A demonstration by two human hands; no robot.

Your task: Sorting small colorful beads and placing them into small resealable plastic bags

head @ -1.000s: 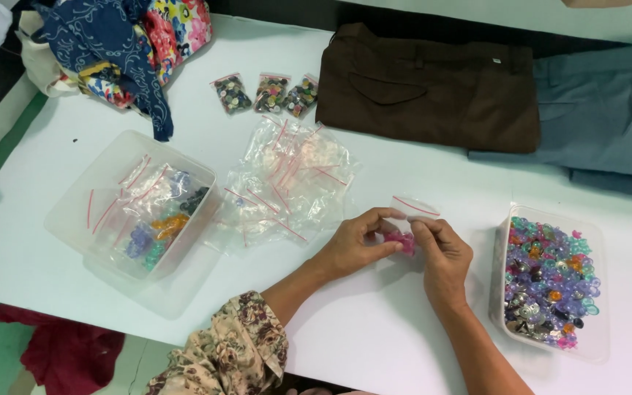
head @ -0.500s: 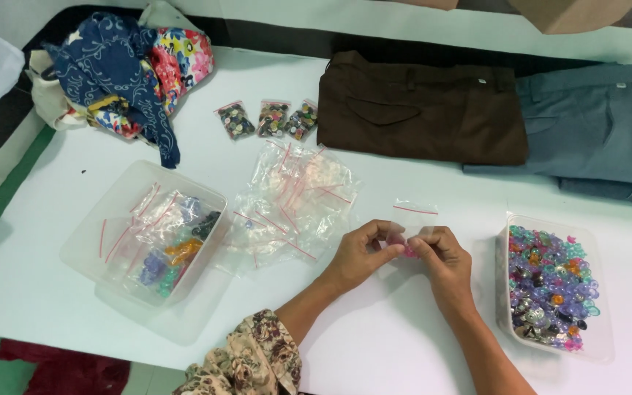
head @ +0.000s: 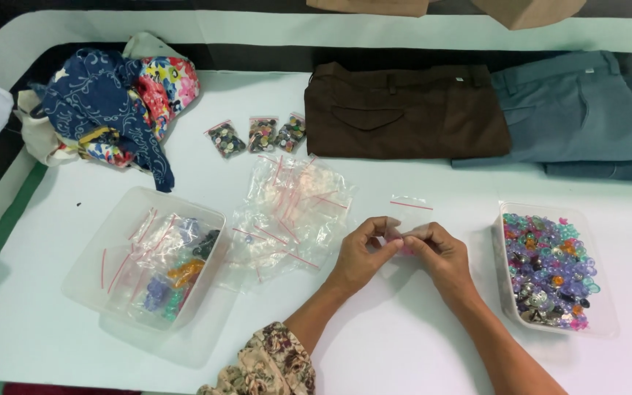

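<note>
— What am I holding?
— My left hand (head: 360, 252) and right hand (head: 437, 252) both pinch a small clear bag (head: 398, 240) with pink bits inside, mid-worktop (head: 404, 351). It looks light, limp and slippery; I'd grip its top edge.
— Other packets?
— Empty red-striped bags (head: 290, 212) lie left; three filled packets (head: 261, 134) sit far; a bead tub (head: 550, 267) sits right.
</note>
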